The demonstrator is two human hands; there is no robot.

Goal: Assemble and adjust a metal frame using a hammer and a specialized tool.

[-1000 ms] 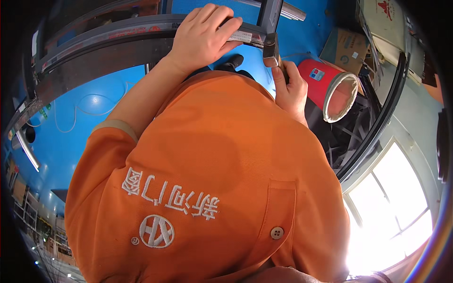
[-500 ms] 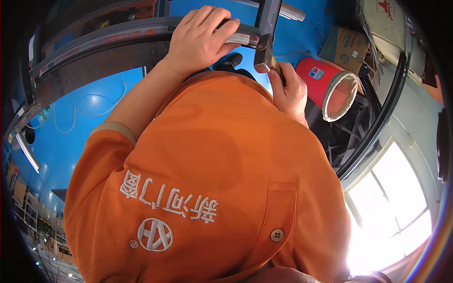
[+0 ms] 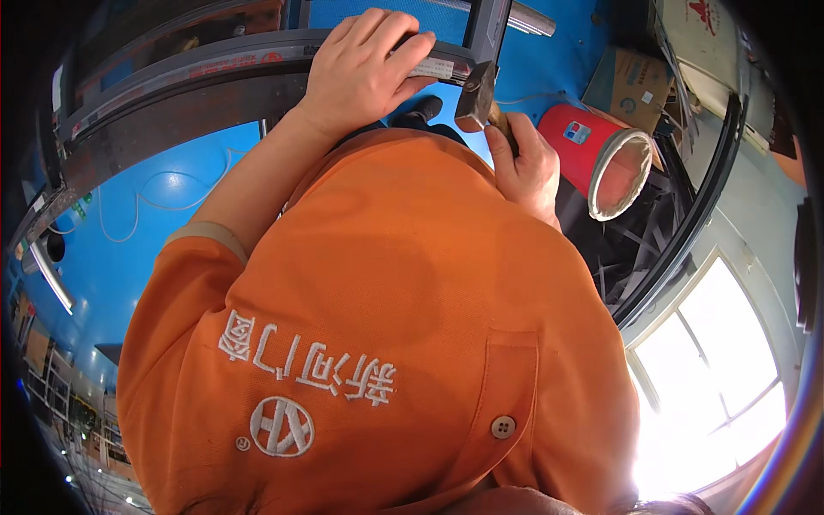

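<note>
A dark grey metal frame (image 3: pixel 184 75), with strips of printed film along its side, runs across the top of the view. Over its near bar lies my left hand (image 3: pixel 356 73), fingers curled around the profile close to the corner. A hammer (image 3: pixel 477 97) with a dark steel head and a wooden handle is in my right hand (image 3: pixel 530 167), whose fingers are wrapped round the handle. The hammer head is tilted beside the corner of the frame; whether it touches the bar I cannot tell.
Right of my right hand stands a red bin (image 3: pixel 579 150) with a pale rim, beside a pile of dark offcuts (image 3: pixel 609 249). A cardboard box (image 3: pixel 631 90) is behind it. On the blue floor (image 3: pixel 154 206) lies a thin cable (image 3: pixel 172 174). A bright window (image 3: pixel 721 343) is at lower right.
The hammer head has tipped slightly, its lower end swinging a little to the left. My left hand stays in place on the frame, and my right hand has barely moved.
</note>
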